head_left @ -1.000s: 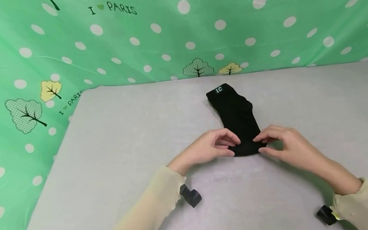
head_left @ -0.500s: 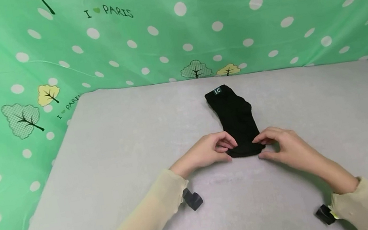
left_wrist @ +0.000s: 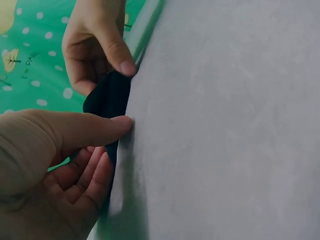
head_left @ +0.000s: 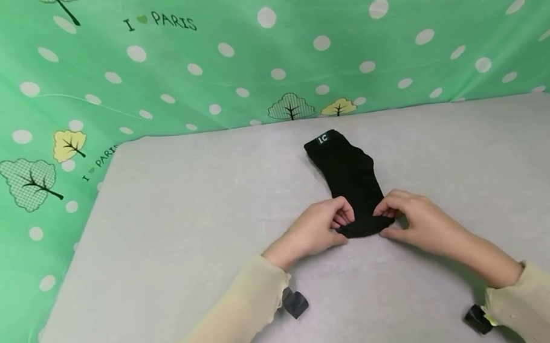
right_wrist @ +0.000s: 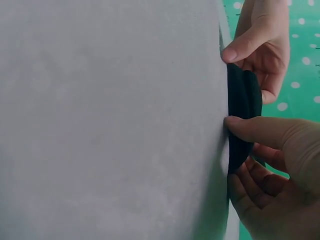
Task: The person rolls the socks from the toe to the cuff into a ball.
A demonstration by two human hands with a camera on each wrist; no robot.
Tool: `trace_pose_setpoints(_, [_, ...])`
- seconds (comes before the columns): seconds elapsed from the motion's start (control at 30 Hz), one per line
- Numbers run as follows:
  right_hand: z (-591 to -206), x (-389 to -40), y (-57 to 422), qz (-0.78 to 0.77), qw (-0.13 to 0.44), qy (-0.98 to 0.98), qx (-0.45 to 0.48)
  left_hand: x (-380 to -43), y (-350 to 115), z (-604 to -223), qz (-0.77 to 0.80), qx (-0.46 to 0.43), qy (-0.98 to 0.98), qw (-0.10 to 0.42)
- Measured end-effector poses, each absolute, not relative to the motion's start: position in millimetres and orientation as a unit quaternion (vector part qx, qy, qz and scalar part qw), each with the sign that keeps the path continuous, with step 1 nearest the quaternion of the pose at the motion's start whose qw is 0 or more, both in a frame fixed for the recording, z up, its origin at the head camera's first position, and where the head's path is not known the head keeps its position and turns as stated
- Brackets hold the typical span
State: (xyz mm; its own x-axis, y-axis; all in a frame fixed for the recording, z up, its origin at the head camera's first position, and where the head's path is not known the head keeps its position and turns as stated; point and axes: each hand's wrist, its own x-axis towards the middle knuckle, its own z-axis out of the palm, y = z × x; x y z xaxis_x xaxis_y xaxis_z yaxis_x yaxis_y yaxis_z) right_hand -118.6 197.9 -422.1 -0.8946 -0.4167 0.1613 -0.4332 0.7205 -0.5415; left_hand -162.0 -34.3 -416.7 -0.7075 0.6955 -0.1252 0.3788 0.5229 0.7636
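A black sock (head_left: 344, 171) lies flat on the grey covered table, its cuff with a small "LC" label at the far end. My left hand (head_left: 313, 229) pinches the left corner of the near end, thumb at the edge and fingers curled above. At the right corner, my right hand (head_left: 416, 220) pinches in the same way. Seen in the right wrist view, the near end of the sock (right_wrist: 242, 100) stands up in a thick layered fold between both hands. The left wrist view shows the sock's dark edge (left_wrist: 116, 95) between the thumbs; the fingers partly hide it.
The grey table cover (head_left: 202, 196) spreads around the sock on all sides. Behind and to the left hangs a green dotted curtain (head_left: 215, 84) with tree prints. A small black wrist mount (head_left: 295, 303) hangs under the left sleeve, another black mount (head_left: 478, 319) under the right.
My fingers have curled in more tightly at the near end of the sock, and its near edge looks slightly more folded over. The head view has shifted a little.
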Motion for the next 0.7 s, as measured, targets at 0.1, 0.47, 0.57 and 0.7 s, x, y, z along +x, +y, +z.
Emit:
trace_pose_setpoints(0.1, [-421.1,-118.5,196.9,0.299,0.020,-0.926,0.229,-161.5,-33.8,-414.4,0.364,0.321,0.849,0.207])
trace_pose_setpoints(0.47, [-420.7,-115.5,193.0,0.312,0.029,-0.921,0.233,-158.7,-44.8,-415.2,0.407,0.295,0.842,0.194])
trace_pose_setpoints(0.57, [-421.5,-114.8,190.7,0.325,0.046,-0.912,0.245,-158.5,-50.1,-415.3,0.424,0.282,0.838,0.197])
trace_pose_setpoints(0.7, [-422.6,-114.2,188.0,0.339,0.053,-0.906,0.249,-158.1,-56.3,-414.5,0.445,0.264,0.832,0.200])
